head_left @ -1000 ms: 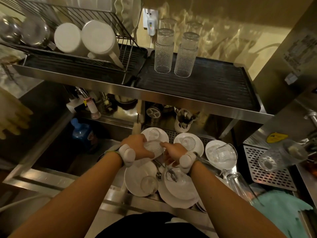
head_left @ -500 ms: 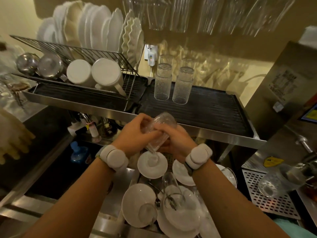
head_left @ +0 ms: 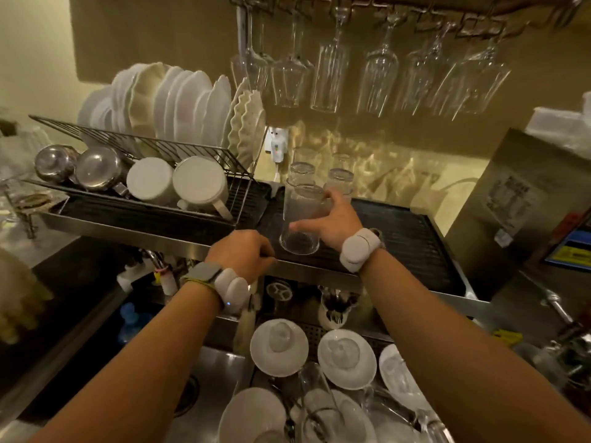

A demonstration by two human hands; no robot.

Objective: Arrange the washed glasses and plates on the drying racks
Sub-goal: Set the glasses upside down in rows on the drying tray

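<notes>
Head view, read from left to right. Two metal bowls point(head_left: 76, 164) and two white mugs point(head_left: 176, 182) lay on their sides in the wire dish rack point(head_left: 128, 143), behind which a row of white plates point(head_left: 179, 103) stood on edge. The left hand point(head_left: 243, 251) rested at the front edge of the steel shelf point(head_left: 153, 239) with its back to the camera and its fingers curled under, nothing visible in them. Just to its right stood the ribbed glass point(head_left: 300, 219), mouth down at the near left corner of the black drying mat point(head_left: 412, 231); whether its rim was fully seated on the mat could not be told. The right hand point(head_left: 332, 223) gripped this glass, thumb across the near side and fingers wrapped round the far side. A white band sat on each wrist. Behind the held glass, two more upturned glasses point(head_left: 319, 175) stood side by side on the mat near the wall. Stemmed glasses point(head_left: 377, 75) hung bowl down from an overhead rail. Below the shelf, white saucers point(head_left: 364, 375) carried small upturned glasses, with further plates and glasses heaped in front of them. At far right, a steel machine point(head_left: 479, 231) bore a grey printed sheet point(head_left: 508, 199) and a blue and yellow label point(head_left: 572, 255); the writing on both was too blurred to read.
</notes>
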